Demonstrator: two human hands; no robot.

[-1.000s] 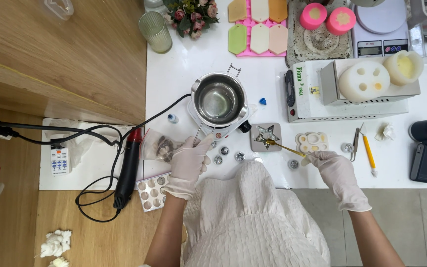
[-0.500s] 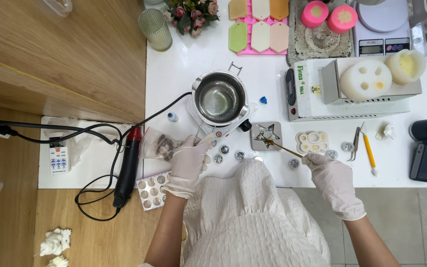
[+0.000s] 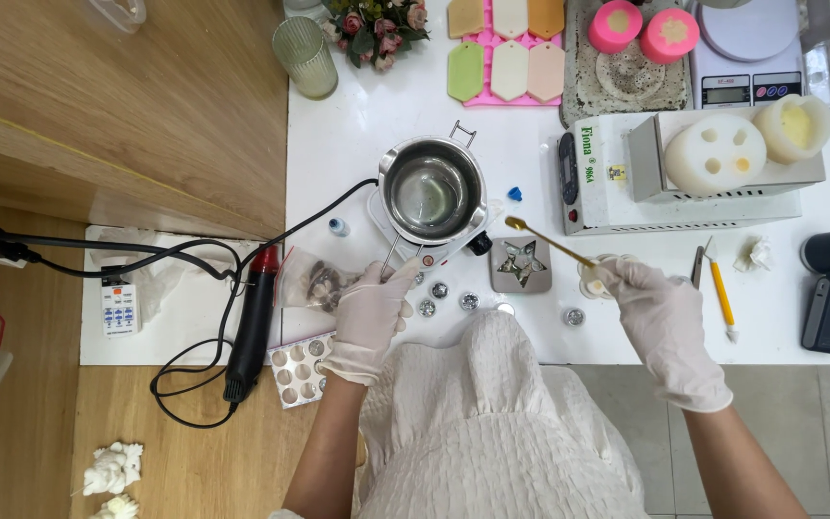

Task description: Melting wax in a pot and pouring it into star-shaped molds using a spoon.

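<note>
Gold spoon (image 3: 549, 241): a second ago its bowl rested in the star-shaped mould (image 3: 520, 263); it is now lifted clear and swung up-left, bowl hovering between the mould and the steel melting pot (image 3: 431, 190), so the dip in the mould appears finished and the tool is travelling towards the pot. Right hand (image 3: 663, 317), gloved: fingers (image 3: 617, 279) closed in a pinch on the spoon's handle end, the shaft running up-left away from them, over the small white palette mould. Left hand (image 3: 369, 315), gloved: unchanged, fingers curled shut about the pot's wire handle (image 3: 394, 258) at the hotplate's near edge. All stands on the white counter (image 3: 357, 125).
</note>
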